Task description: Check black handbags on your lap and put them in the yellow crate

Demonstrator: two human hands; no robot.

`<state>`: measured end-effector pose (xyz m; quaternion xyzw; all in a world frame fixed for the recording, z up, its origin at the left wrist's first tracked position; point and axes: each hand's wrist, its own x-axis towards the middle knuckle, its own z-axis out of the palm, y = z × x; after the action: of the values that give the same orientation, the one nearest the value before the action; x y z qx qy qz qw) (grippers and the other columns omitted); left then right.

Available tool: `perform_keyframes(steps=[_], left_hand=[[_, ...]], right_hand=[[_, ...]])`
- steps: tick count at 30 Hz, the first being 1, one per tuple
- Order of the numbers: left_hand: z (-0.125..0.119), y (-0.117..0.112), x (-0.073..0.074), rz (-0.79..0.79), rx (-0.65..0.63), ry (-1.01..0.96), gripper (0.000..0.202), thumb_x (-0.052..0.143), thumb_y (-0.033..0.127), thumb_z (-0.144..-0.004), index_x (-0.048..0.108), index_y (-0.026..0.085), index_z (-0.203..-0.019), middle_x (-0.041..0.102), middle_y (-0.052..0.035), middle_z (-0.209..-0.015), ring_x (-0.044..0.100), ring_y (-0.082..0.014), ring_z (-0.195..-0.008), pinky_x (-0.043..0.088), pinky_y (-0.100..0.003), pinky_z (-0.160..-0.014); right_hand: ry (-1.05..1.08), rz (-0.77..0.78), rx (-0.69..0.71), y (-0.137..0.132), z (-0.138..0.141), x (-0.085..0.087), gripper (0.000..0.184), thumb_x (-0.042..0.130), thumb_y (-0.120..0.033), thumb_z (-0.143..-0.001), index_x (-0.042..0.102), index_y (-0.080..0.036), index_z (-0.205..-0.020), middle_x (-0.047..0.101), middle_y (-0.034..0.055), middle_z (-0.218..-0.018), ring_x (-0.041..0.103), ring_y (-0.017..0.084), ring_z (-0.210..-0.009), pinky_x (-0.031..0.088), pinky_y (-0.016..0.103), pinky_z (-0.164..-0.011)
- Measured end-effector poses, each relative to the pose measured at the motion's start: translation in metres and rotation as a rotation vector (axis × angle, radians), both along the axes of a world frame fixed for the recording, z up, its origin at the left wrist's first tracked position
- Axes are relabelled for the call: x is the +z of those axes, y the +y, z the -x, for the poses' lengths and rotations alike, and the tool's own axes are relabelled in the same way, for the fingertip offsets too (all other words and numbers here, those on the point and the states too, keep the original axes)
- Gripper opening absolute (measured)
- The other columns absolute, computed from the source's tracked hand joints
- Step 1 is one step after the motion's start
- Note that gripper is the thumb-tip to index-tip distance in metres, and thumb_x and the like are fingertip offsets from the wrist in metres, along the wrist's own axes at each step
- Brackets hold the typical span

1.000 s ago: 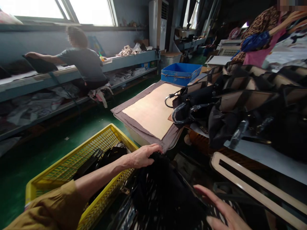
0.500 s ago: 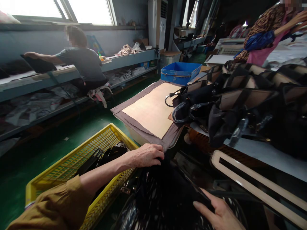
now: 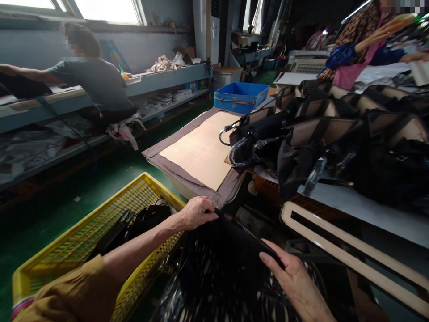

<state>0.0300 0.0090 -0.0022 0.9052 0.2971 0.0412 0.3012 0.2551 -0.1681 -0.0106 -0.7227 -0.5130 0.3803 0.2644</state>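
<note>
A black handbag (image 3: 231, 250), dark and partly lost in shadow, fills the lower middle of the view. What looks like clear plastic shines around its lower part. At the bag's far upper corner, my left hand (image 3: 198, 213) is closed in a pinch on the edge. On the right side of the same upper edge my right hand (image 3: 288, 270) is closed, thumb inside the rim and fingers behind. Left of the bag stands a yellow plastic basket (image 3: 36, 266) with dark pieces in it.
A covered board (image 3: 194, 150) lies ahead, with a blue bin (image 3: 239, 98) behind it. Several black bags (image 3: 321, 134) crowd the right table. A pale slotted frame (image 3: 335, 250) juts in at lower right. People work at the left bench (image 3: 167, 87) and far right.
The view has shifted slightly right. Both hands keep their hold on the handbag, whose upper edge is now stretched more visibly between them. The co-worker at far right has moved their arms.
</note>
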Motion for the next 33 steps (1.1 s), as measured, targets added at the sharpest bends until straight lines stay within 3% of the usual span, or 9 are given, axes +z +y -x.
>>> perform_keyframes(steps=[3,10,15,22,27,33], left_hand=[[-0.003,-0.002,-0.001,-0.005,-0.006,-0.013,0.026,0.055,0.027,-0.081,0.054,0.015,-0.057,0.057,-0.0002,-0.065,0.05,-0.0136,-0.073,0.036,-0.022,-0.072],[-0.005,-0.002,-0.004,0.003,-0.025,-0.041,0.027,0.056,0.03,-0.079,0.056,0.016,-0.056,0.054,0.0,-0.062,0.051,-0.0133,-0.071,0.036,-0.021,-0.068],[-0.003,-0.001,-0.005,0.058,-0.048,-0.13,0.021,0.058,0.027,-0.078,0.059,0.014,-0.061,0.061,-0.0017,-0.079,0.054,-0.0124,-0.075,0.037,-0.019,-0.067],[-0.008,-0.002,-0.014,0.044,0.112,-0.118,0.017,0.061,0.021,-0.07,0.053,0.015,-0.057,0.059,0.0008,-0.071,0.052,-0.011,-0.066,0.036,-0.02,-0.06],[-0.01,-0.003,-0.018,0.028,0.132,-0.087,0.019,0.061,0.02,-0.068,0.048,0.015,-0.054,0.051,0.0032,-0.061,0.046,-0.0097,-0.06,0.032,-0.02,-0.056],[-0.015,-0.007,-0.018,0.026,0.189,-0.104,0.017,0.059,0.018,-0.065,0.047,0.015,-0.053,0.05,0.0036,-0.06,0.043,-0.0093,-0.058,0.029,-0.02,-0.055]], right_hand=[[-0.111,-0.042,-0.055,0.001,0.001,-0.006,0.043,0.055,-0.05,-0.076,0.063,-0.025,-0.109,0.066,0.0046,-0.109,0.059,0.024,-0.102,0.045,0.034,-0.092],[-0.098,-0.125,-0.053,0.008,0.007,-0.013,0.035,0.051,-0.05,-0.079,0.066,-0.023,-0.096,0.067,0.0029,-0.096,0.061,0.02,-0.092,0.048,0.024,-0.081],[-0.054,-0.154,-0.025,0.009,0.007,-0.01,0.03,0.049,-0.048,-0.082,0.065,-0.022,-0.085,0.064,0.0002,-0.082,0.06,0.016,-0.081,0.047,0.018,-0.069],[-0.101,-0.214,-0.045,0.011,0.006,-0.016,0.029,0.051,-0.046,-0.081,0.068,-0.022,-0.083,0.065,0.002,-0.08,0.06,0.017,-0.078,0.048,0.019,-0.064],[-0.15,-0.213,-0.087,0.011,0.005,-0.018,0.032,0.053,-0.049,-0.078,0.069,-0.023,-0.089,0.067,0.003,-0.087,0.061,0.02,-0.085,0.049,0.02,-0.066],[-0.168,-0.187,-0.105,0.011,0.004,-0.02,0.037,0.053,-0.053,-0.076,0.07,-0.022,-0.089,0.068,0.0046,-0.088,0.062,0.023,-0.088,0.05,0.023,-0.071]])
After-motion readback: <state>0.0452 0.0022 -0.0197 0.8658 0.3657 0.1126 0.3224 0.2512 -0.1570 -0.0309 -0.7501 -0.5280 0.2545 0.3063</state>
